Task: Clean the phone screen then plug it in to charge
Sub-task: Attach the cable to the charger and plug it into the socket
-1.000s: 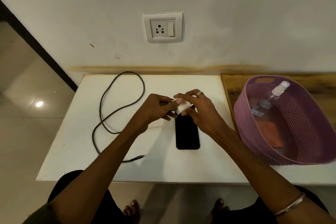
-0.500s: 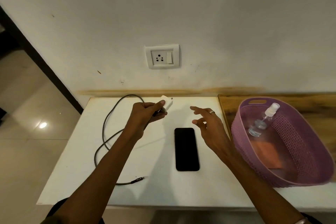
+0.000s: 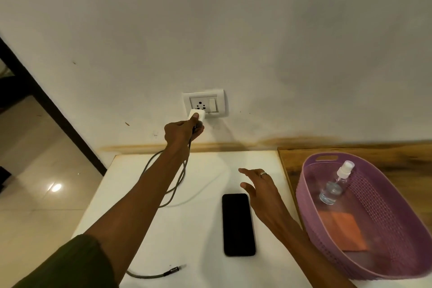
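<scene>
Head view: my right hand (image 3: 261, 190) hovers with fingers spread, holding nothing, the phone (image 3: 238, 224) lying flat just beneath them; slick glass, I'd take it by its edges. My left hand (image 3: 181, 132) pinches the light, rigid charger (image 3: 197, 115), touching the socket (image 3: 203, 103).
</scene>
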A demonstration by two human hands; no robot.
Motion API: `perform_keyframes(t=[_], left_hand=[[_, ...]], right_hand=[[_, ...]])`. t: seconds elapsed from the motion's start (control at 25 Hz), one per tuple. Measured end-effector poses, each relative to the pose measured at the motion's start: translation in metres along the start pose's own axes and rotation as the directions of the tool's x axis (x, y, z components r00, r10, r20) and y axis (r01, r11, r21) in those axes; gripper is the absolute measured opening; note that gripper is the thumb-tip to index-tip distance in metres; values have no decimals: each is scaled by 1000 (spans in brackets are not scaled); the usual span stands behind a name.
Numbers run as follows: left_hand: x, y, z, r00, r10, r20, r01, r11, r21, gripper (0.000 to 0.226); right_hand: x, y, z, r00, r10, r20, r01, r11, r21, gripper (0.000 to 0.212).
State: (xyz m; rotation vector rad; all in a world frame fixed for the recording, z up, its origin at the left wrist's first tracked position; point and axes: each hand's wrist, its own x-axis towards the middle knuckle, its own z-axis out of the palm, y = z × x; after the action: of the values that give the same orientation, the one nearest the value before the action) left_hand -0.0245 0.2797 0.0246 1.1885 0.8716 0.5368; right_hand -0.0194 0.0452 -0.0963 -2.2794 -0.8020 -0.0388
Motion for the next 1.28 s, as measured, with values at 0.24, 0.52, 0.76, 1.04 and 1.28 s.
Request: perform_keyframes(t=[0.24, 0.52, 0.76, 1.04, 1.28], left_hand=[[14, -2, 14, 997, -66, -31, 64, 997, -42, 28], [13, -3, 19, 993, -120, -19, 114, 974, -194, 24], [15, 1, 29, 988, -133, -75, 113, 967, -227, 29], [23, 5, 40, 977, -140, -161, 99, 966, -238, 25], [11, 9, 21, 996, -29, -79, 29, 1000, -9, 32]], right_hand=[[5, 7, 9, 1000, 1, 9, -1, 1000, -7, 46], [4, 7, 4, 1000, -7, 9, 7, 1000, -8, 47], [6, 3, 0, 1000, 13, 19, -12, 1000, -9, 44], [8, 1, 0, 998, 46, 47, -45, 999, -14, 41], [-6, -6, -8, 975, 190, 120, -184, 981, -58, 48]])
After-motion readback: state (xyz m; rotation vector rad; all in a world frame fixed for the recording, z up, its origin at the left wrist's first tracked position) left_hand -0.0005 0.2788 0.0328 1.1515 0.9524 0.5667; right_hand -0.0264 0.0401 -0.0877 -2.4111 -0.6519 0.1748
